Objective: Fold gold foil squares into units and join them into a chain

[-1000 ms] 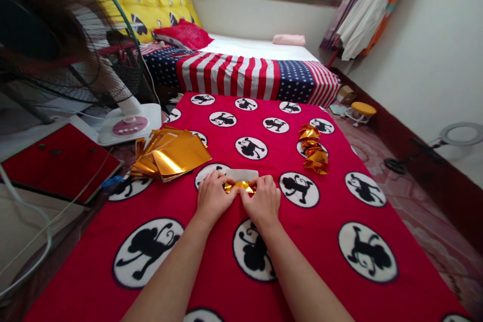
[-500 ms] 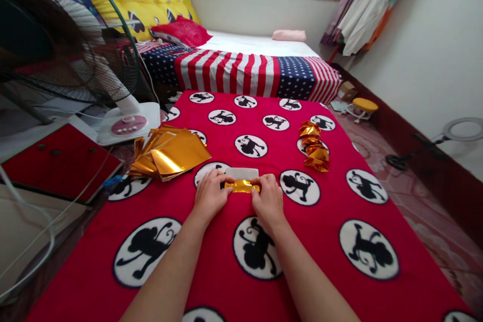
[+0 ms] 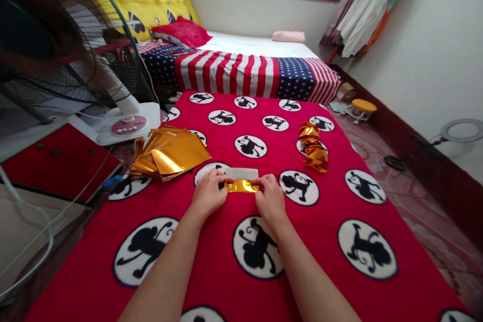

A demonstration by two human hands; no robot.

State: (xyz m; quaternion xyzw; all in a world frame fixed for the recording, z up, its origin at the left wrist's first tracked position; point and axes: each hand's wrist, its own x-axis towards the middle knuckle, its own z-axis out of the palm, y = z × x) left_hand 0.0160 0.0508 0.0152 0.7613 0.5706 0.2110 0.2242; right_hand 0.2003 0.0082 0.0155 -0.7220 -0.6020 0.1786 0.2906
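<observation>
Foil sheet (image 3: 242, 186) lies on the cloth-covered bench (image 3: 302, 266), centred between our hands, gold band nearer us, pale side beyond. Left hand (image 3: 209, 193) and right hand (image 3: 270, 200) are apart, each with thumb and fingers closed on one end; we judge this keeps the band flat and even. Sheet pile (image 3: 181, 153) left, folded foil pieces (image 3: 315, 150) right: presumably kept separate, leaving the middle free. Both forearms reach forward, converging; wrists low, knuckles up.
</observation>
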